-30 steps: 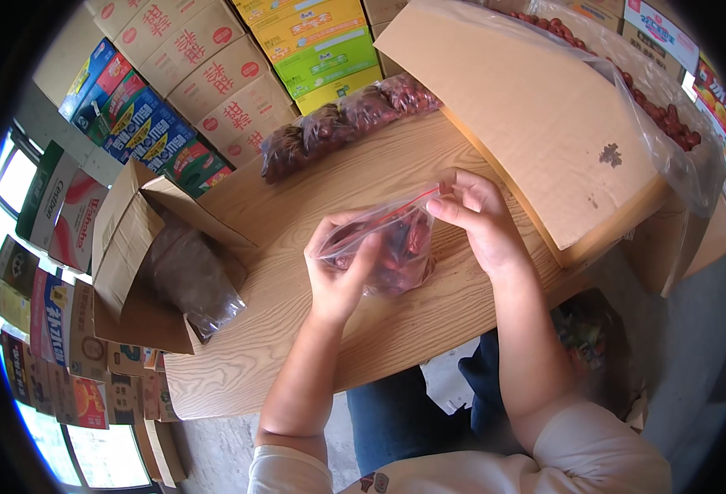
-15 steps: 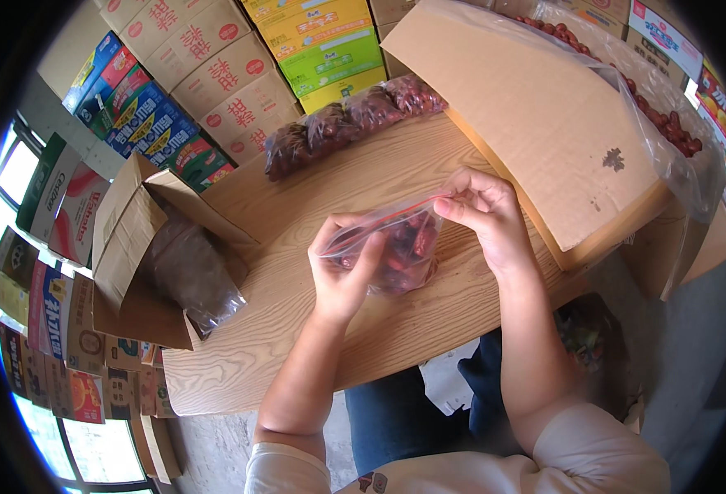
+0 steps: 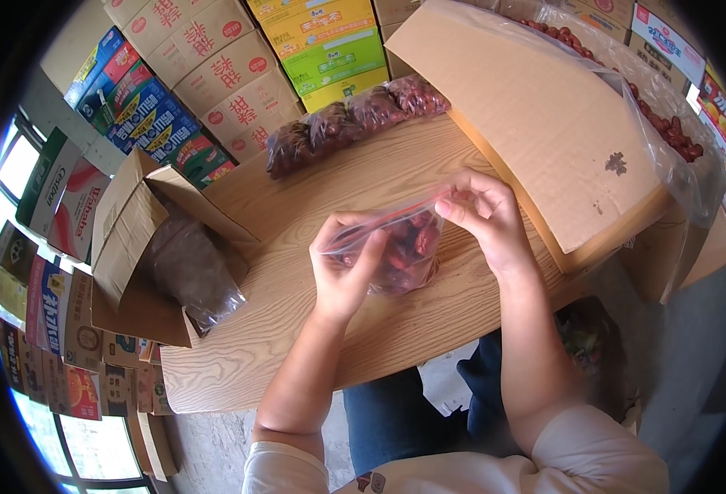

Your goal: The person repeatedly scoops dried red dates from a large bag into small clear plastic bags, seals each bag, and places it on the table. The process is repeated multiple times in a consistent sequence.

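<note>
A clear zip bag (image 3: 404,262) with dark red dried jujubes (image 3: 426,240) inside stands on the wooden table (image 3: 297,337), its top with the red zip strip facing up. My left hand (image 3: 345,259) pinches the left end of the bag's top between thumb and fingers. At the other end of the zip strip, my right hand (image 3: 482,212) grips the top corner between thumb and forefinger. Toward the far edge lie several filled bags of jujubes (image 3: 334,128) in a row.
On the left, an open cardboard box (image 3: 124,239) holds a stack of clear plastic bags (image 3: 194,263). A large carton (image 3: 536,115) at the right has a plastic liner and loose jujubes (image 3: 667,128) along its far side. Stacked cartons (image 3: 215,66) rise behind the table.
Both hands keep their grip on the bag's top and have hardly moved. The whole view has shifted very slightly.
</note>
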`<state>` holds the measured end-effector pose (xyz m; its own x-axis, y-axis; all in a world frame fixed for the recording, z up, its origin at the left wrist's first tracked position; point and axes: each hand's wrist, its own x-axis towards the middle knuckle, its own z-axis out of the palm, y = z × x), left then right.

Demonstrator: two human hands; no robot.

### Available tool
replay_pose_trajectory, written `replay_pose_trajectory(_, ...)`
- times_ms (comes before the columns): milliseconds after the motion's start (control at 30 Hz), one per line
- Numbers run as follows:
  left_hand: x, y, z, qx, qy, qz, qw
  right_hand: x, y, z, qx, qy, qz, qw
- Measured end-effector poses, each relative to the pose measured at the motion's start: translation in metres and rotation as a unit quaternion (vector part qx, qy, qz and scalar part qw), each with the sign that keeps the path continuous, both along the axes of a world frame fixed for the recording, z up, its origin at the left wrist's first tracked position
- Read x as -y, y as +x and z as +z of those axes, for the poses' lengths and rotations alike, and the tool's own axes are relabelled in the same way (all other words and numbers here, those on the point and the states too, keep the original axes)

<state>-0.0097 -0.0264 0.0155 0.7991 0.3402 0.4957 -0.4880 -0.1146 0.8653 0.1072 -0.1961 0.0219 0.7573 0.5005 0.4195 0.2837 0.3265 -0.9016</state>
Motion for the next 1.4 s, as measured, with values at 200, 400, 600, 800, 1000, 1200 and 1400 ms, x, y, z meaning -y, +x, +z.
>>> replay_pose_trajectory(200, -0.002, 0.0, -0.003, -0.023, 0.005, 0.012, 1.0, -0.011, 0.0, -0.009, 0.076, 0.017, 0.0, 0.997)
replay_pose_trajectory(400, -0.001, -0.001, -0.003, -0.035, -0.032, -0.01, 0.999, -0.014, -0.001, -0.01, 0.065, 0.046, 0.007, 0.997)
replay_pose_trajectory(600, -0.002, 0.0, -0.005, -0.02, -0.017, 0.007, 1.0, -0.012, -0.006, -0.005, 0.019, 0.043, 0.016, 0.999)
replay_pose_trajectory(800, -0.001, 0.001, -0.004, -0.015, -0.01, 0.008, 1.0, -0.013, -0.004, -0.009, 0.035, 0.051, 0.009, 0.998)
replay_pose_trajectory(1000, 0.0, 0.002, -0.004, -0.006, 0.003, 0.02, 1.0, -0.012, -0.001, -0.011, 0.049, 0.042, 0.003, 0.998)
replay_pose_trajectory(1200, -0.002, 0.001, -0.004, -0.02, -0.001, 0.015, 1.0, -0.007, 0.001, -0.006, 0.039, 0.048, -0.011, 0.998)
replay_pose_trajectory(1400, 0.0, 0.002, -0.003, -0.012, -0.012, 0.007, 1.0, -0.008, 0.007, -0.013, 0.082, 0.059, -0.029, 0.995)
